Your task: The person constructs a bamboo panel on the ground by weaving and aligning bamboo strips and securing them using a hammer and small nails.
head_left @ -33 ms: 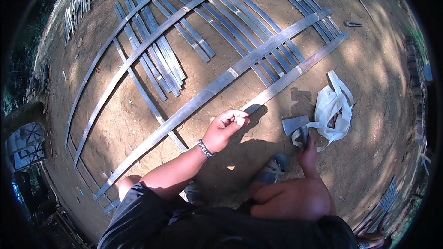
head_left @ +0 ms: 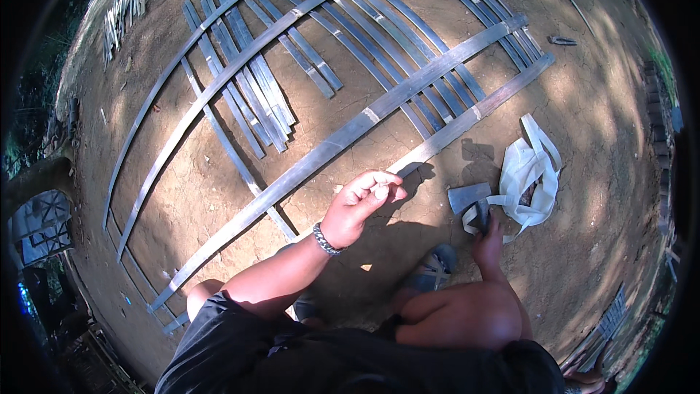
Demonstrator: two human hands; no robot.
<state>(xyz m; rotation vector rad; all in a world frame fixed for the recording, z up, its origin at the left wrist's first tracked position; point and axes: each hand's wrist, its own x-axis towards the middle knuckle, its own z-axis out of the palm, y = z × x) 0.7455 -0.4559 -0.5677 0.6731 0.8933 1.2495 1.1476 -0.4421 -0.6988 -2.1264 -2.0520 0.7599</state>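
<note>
My left hand (head_left: 361, 208), with a chain bracelet at its wrist, hovers in front of me over the near end of a flat bamboo strip (head_left: 445, 131). Its thumb and fingers are pinched together; whatever they hold, if anything, is too small to make out. Lower right, my right hand (head_left: 489, 239) wraps round the dark handle of a hatchet (head_left: 468, 198), whose broad grey head points left. Just beyond this head, a white cloth bag (head_left: 536, 182) with straps lies on the ground. A long bamboo strip (head_left: 321, 152) runs diagonally beyond my left hand.
Several long strips (head_left: 219, 76) cross many shorter slats (head_left: 386, 22) in a loose lattice on the bare earth. More split pieces (head_left: 135, 0) are heaped at the far left. A dark pincer-like tool (head_left: 561, 41) lies far right. My sandalled foot (head_left: 435, 268) is close by.
My left hand has shifted slightly to the right, its fingertips reaching a little farther over the strip. The view has drifted slightly; the right hand keeps its grip on the hatchet.
</note>
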